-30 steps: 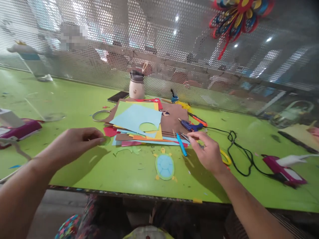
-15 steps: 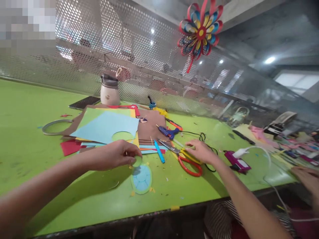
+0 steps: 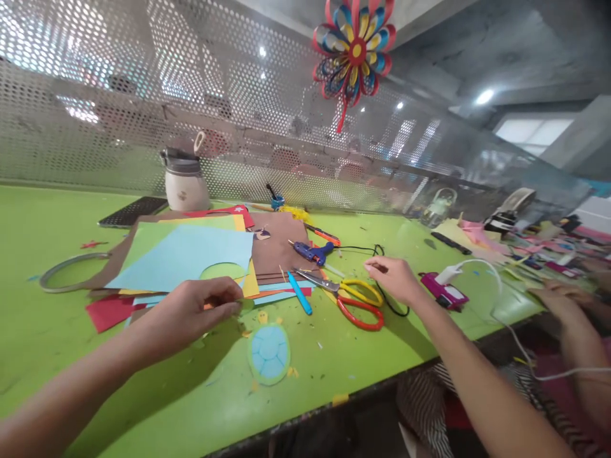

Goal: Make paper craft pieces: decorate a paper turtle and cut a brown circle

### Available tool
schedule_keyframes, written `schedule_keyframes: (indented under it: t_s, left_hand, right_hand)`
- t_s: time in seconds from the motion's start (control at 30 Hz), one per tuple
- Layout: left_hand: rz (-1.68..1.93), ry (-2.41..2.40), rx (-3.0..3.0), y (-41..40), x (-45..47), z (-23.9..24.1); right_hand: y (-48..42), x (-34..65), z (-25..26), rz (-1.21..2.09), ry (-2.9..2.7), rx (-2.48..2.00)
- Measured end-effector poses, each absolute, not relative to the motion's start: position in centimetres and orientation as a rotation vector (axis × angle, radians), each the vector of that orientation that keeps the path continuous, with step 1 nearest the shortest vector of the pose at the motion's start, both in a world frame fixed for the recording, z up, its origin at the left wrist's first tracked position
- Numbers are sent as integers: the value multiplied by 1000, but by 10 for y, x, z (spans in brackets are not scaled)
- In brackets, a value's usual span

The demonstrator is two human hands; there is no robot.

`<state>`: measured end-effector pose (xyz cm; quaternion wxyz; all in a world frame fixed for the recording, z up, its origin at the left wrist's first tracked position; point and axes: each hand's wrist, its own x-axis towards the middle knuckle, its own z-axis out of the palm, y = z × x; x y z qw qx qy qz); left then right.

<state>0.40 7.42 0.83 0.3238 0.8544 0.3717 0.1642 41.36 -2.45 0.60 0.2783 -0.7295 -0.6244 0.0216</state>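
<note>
My left hand [image 3: 198, 312] is closed in a pinch at the front edge of a stack of coloured paper sheets [image 3: 186, 254]; a small green paper piece seems to sit between the fingertips. Just right of and below it lies a paper turtle [image 3: 268, 352] with a blue shell on the green table [image 3: 334, 362]. My right hand [image 3: 395, 280] hovers with curled fingers just right of the yellow-and-red scissors [image 3: 358, 304], above a black cord [image 3: 396, 310]. What its fingers hold, if anything, is hidden.
A blue pen [image 3: 300, 294], blue glue gun [image 3: 312, 251], white jar [image 3: 184, 182], phone [image 3: 133, 211] and tape ring [image 3: 67, 272] lie around the stack. A pink glue gun [image 3: 443, 294] sits right. Another person's hand [image 3: 563, 299] works at far right. A perforated screen backs the table.
The view has swung right. My left hand moved from the left to the turtle, still pinching. My right hand came off the scissors and drew slightly right.
</note>
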Motion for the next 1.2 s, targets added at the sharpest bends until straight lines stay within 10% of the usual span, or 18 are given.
schedule_keyframes:
  t_s: [0.7, 1.2]
  left_hand:
    - [394, 945, 2213, 62, 12, 13]
    - [400, 998, 2267, 61, 19, -2]
  right_hand:
    - [120, 382, -13, 25, -2514, -1604]
    - [63, 401, 38, 524, -1803, -1282]
